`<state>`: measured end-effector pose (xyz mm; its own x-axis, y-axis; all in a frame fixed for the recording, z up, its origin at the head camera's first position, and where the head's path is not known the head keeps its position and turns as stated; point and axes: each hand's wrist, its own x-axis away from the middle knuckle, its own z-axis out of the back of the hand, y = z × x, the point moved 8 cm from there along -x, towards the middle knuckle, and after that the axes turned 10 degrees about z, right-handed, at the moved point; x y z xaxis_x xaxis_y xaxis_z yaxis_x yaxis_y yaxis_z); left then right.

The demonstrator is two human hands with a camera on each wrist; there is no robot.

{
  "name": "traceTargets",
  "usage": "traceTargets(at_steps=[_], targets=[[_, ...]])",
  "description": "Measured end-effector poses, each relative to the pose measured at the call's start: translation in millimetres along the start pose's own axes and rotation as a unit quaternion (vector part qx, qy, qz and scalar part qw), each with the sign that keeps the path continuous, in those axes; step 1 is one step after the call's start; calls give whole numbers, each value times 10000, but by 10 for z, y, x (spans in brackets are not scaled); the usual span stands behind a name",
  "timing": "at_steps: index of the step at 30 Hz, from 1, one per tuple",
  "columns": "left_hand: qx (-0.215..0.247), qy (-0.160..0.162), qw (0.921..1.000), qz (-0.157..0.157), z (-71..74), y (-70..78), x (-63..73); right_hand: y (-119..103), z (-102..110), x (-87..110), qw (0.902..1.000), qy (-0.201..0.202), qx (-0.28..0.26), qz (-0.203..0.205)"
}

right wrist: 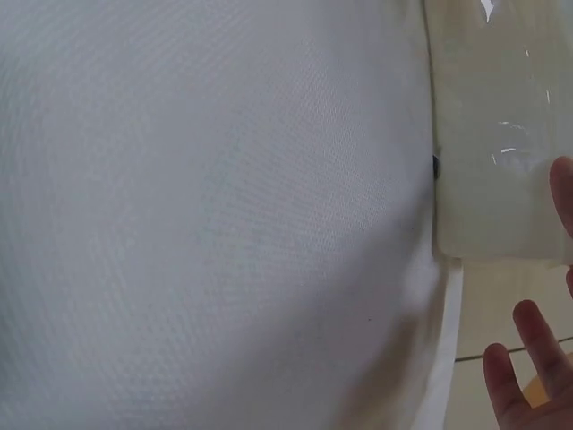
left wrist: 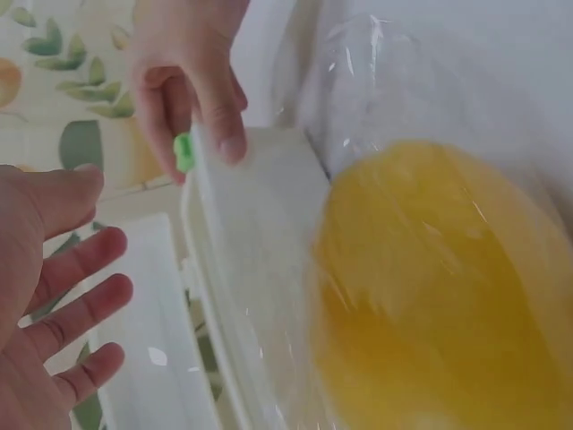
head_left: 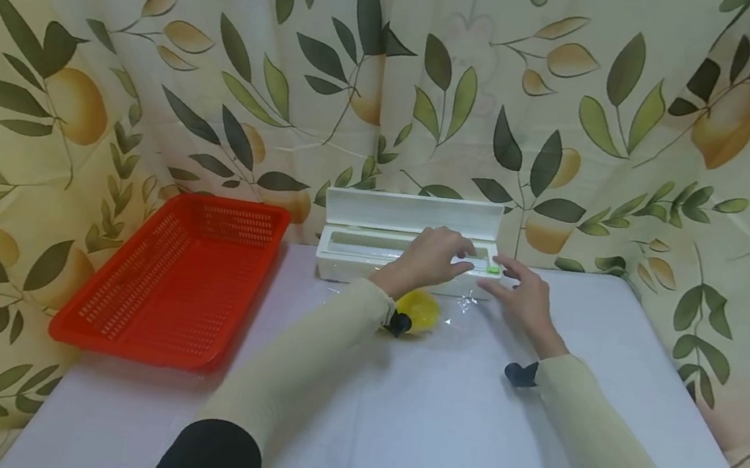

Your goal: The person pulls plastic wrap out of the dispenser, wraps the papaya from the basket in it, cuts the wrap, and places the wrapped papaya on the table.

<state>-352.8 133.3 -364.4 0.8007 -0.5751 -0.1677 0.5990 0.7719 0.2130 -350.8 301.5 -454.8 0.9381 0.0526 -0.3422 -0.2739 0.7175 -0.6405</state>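
A long white cling film dispenser (head_left: 405, 273) with its lid (head_left: 415, 214) raised stands at the back of the table. My left hand (head_left: 432, 258) hovers over its middle, fingers spread and holding nothing, as the left wrist view shows. At the right end, my right hand (head_left: 528, 298) grips the dispenser's front edge: thumb on the front wall, fingers behind by the green slide cutter (left wrist: 183, 152). Clear film (left wrist: 372, 67) drapes down the front and over a rounded yellow object (left wrist: 430, 287), partly hidden by my left wrist in the head view.
A red perforated basket (head_left: 172, 280) stands on the left of the white-covered table (head_left: 431, 439). Behind the dispenser hangs a curtain (head_left: 437, 72) printed with leaves and fruit. A dark wrist mount (head_left: 521, 373) sits on my right cuff.
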Motion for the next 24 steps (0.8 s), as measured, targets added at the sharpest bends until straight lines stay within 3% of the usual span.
traceTargets(at_steps=[8,13,24], targets=[[-346,-46,9993,164,-272,162,-325,77,6,11,9995,194,-230,-64],[-443,-130,9981,416,-411,168,-404,100,-31,22,9992,152,-307,-187],[-612,-104,9968,500,-500,185,-510,103,-35,37,9985,147,-372,-384]])
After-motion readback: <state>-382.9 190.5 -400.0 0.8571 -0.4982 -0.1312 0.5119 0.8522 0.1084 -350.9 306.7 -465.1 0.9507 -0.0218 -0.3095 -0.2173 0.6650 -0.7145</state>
